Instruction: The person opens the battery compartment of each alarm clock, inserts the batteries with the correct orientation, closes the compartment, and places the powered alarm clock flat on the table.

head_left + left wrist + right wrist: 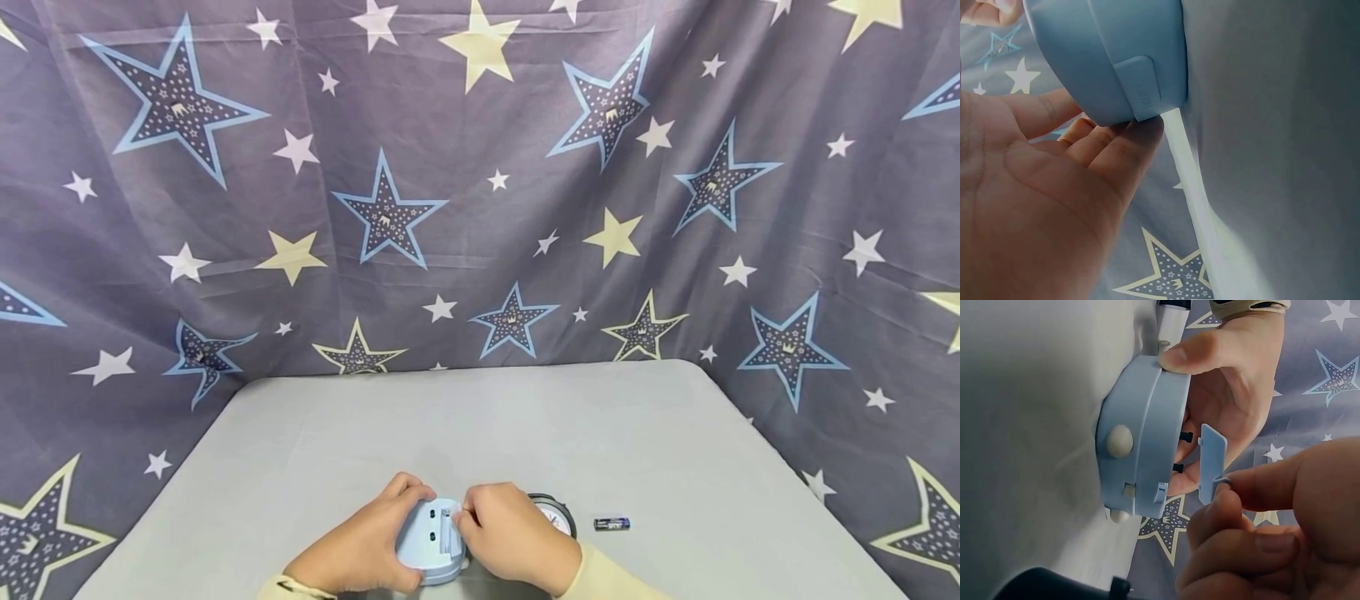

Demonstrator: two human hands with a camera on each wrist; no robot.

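Note:
A light-blue alarm clock (422, 540) lies with its back up on the table, showing two black knobs and a battery slot. My left hand (363, 546) grips its left side, thumb at the near edge and fingers at the far edge. In the left wrist view a raised button (1140, 87) is on the clock's side, close to the fingertips. Between thumb and forefinger my right hand (517, 533) pinches a small light-blue battery cover (1212, 464) by its tab. The right wrist view shows that cover apart from the clock, over its back.
Just beyond the right hand is a round black-rimmed dial (557, 503) with a white face, partly hidden by that hand. Farther right lies a dark battery (612, 524). A star-patterned curtain (465, 183) hangs behind and beside the grey-white table (480, 425).

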